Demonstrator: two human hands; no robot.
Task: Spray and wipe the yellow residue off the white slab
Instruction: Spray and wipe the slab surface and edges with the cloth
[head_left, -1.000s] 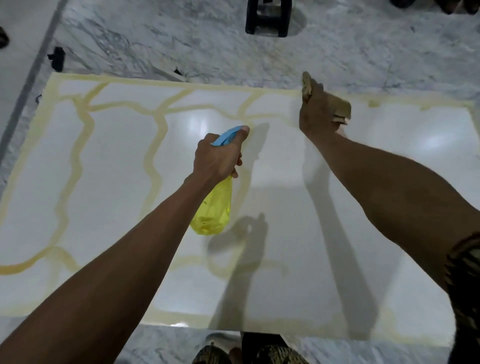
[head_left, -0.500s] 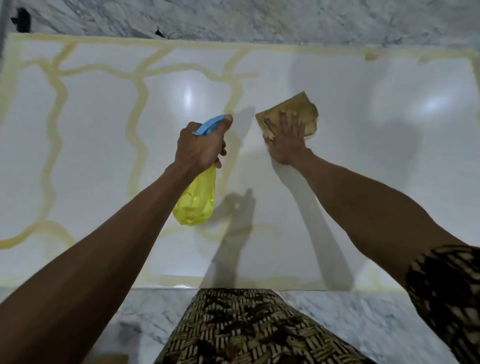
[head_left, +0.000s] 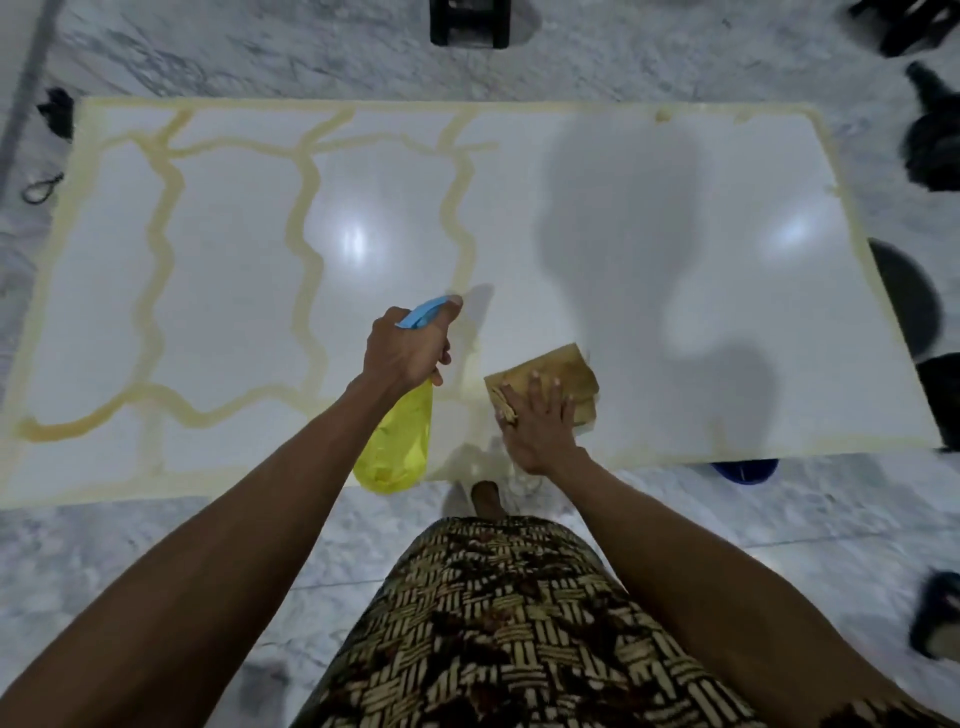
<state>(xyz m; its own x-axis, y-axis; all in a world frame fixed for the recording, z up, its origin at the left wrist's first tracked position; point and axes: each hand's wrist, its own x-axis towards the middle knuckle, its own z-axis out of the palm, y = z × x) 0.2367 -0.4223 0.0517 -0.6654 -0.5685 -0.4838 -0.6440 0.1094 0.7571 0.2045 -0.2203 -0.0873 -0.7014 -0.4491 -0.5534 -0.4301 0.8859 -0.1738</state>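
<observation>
Head view: right hand (head_left: 540, 421) dragged cloth (head_left: 569, 371) nearer (slab (head_left: 675, 338) edge).

The left hand (head_left: 408, 351) wrapped the neck of the translucent yellow spray bottle with a blue trigger head (head_left: 397, 452), so the trigger itself and the grip around it were hidden. The flat right hand (head_left: 537, 426) covered the near part of the tan folded cloth (head_left: 563, 371) and the bit of glossy white slab (head_left: 675, 260) beneath it. A black boxy object (head_left: 469, 23) was cut off by the top edge. Dark shapes (head_left: 930, 150) along the right edge were blurred and cropped, beyond identifying. A blue rounded item (head_left: 745, 470) showed only partly from under the slab's near edge. Both upper arms ran out of the bottom edge.
</observation>
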